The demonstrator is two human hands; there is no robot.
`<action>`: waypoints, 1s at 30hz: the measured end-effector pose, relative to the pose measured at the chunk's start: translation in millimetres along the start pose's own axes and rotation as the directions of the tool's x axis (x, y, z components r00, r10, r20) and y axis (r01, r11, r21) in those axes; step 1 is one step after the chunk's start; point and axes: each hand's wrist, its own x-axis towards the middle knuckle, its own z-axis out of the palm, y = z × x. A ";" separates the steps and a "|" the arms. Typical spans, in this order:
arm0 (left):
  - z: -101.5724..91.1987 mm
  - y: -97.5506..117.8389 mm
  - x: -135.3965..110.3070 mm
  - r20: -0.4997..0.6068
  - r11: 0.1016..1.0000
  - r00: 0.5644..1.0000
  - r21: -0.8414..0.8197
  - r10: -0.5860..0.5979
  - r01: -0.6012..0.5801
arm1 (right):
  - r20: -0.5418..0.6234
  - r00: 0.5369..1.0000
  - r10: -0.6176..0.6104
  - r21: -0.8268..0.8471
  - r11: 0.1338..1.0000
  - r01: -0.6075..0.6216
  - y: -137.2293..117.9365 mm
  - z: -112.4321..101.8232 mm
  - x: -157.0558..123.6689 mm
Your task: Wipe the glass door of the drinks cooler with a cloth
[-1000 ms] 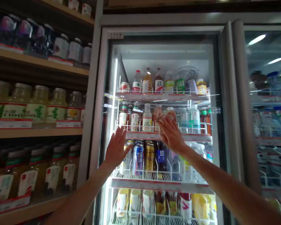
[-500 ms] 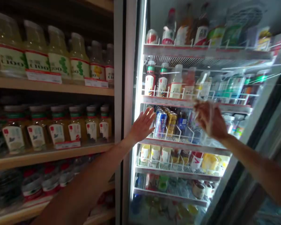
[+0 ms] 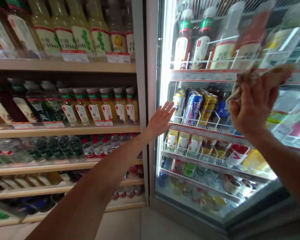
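My left hand [image 3: 161,119] is open, fingers spread flat against the glass door of a lit drinks fridge [image 3: 162,50], near its left edge, in front of a row of cans [image 3: 193,107]. My right hand [image 3: 252,103] is closed on a crumpled brownish cloth [image 3: 262,76], pressed to the glass further right at the height of the red shelf strip. Behind the glass stand bottles [image 3: 182,43] on the upper rack and cups [image 3: 183,141] on the lower rack.
Wooden shelves [image 3: 65,66] to the left of the fridge carry rows of juice bottles [image 3: 97,106] and water bottles [image 3: 90,146]. The fridge frame [image 3: 140,100] separates them. Pale floor [image 3: 130,226] shows at the bottom.
The view has tilted down and shifted closer to the fridge. My right hand with the cloth moved right and sits higher in view; my left hand stays flat on the glass.
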 end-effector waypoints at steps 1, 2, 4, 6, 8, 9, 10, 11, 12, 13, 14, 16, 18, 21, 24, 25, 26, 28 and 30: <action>1.0 3.8 -0.8 -0.005 1.000 1.000 0.001 -0.019 0.019 | -0.006 1.000 -0.018 0.008 1.000 0.018 4.1 0.2 -9.1; 1.9 8.1 -1.7 -0.011 0.999 0.999 0.004 -0.037 0.037 | 0.037 0.994 -0.106 0.034 0.994 0.105 6.9 0.9 -23.2; 3.9 17.6 -4.2 -0.007 0.999 0.999 0.012 -0.037 0.037 | 0.211 0.910 -0.356 0.130 0.933 0.334 14.5 1.1 -56.4; 7.3 28.2 -7.1 0.008 1.000 1.000 0.020 -0.004 0.003 | 0.278 0.868 -0.411 0.128 0.911 0.391 32.2 -4.0 -78.9; 12.7 40.1 -9.2 0.014 1.000 1.000 0.021 0.000 0.000 | 0.150 0.958 -0.245 -0.013 0.968 0.249 58.3 -14.5 -83.6; 16.0 46.5 -10.0 0.005 1.000 1.000 0.024 -0.019 0.019 | 0.039 0.991 -0.130 -0.085 0.987 0.133 70.7 -20.7 -82.6; 19.4 53.1 -10.6 -0.013 0.998 0.999 0.029 -0.051 0.051 | -0.059 0.997 -0.059 -0.127 0.991 0.051 80.8 -26.7 -82.4; 22.8 59.8 -11.1 -0.033 0.996 0.996 0.036 -0.081 0.082 | -0.115 0.993 -0.037 -0.150 0.988 0.020 87.7 -32.0 -84.4; 26.0 66.3 -11.8 -0.055 0.993 0.993 0.044 -0.103 0.105 | -0.136 0.988 -0.074 -0.159 0.986 0.052 91.9 -36.2 -89.2; 29.2 72.6 -12.6 -0.074 0.991 0.990 0.053 -0.117 0.121 | -0.090 0.976 -0.199 -0.146 0.972 0.185 94.5 -39.2 -95.8; 32.2 78.4 -13.7 -0.091 0.989 0.988 0.062 -0.126 0.131 | -0.027 0.957 -0.290 -0.151 0.947 0.283 97.0 -40.8 -102.7; 38.4 88.0 -16.4 -0.114 0.987 0.985 0.075 -0.132 0.141 | 0.100 0.905 -0.414 -0.132 0.896 0.424 106.7 -42.2 -110.0; 44.4 95.2 -19.2 -0.134 0.983 0.980 0.086 -0.148 0.160 | 0.029 0.949 -0.315 -0.209 0.926 0.314 122.4 -44.5 -105.3; 50.5 103.5 -22.6 -0.160 0.974 0.970 0.101 -0.184 0.202 | -0.210 0.974 -0.087 -0.279 0.960 0.025 136.3 -49.5 -100.5; 53.0 111.5 -25.8 -0.172 0.970 0.966 0.115 -0.193 0.215 | 0.013 0.964 -0.267 -0.166 0.950 0.266 126.6 -48.9 -121.8; 53.5 114.1 -26.8 -0.175 0.970 0.966 0.121 -0.190 0.213 | 0.085 0.935 -0.345 -0.115 0.929 0.353 121.9 -47.5 -128.8; 54.1 116.6 -27.6 -0.179 0.969 0.966 0.128 -0.187 0.211 | 0.134 0.912 -0.387 -0.087 0.912 0.400 118.2 -46.0 -132.1; 55.0 121.0 -28.8 -0.188 0.967 0.964 0.136 -0.187 0.214 | 0.109 0.938 -0.330 -0.117 0.932 0.342 114.7 -42.9 -125.1; 55.3 123.7 -29.4 -0.191 0.965 0.962 0.138 -0.194 0.222 | -0.036 0.989 -0.146 -0.187 0.973 0.137 111.4 -38.8 -108.2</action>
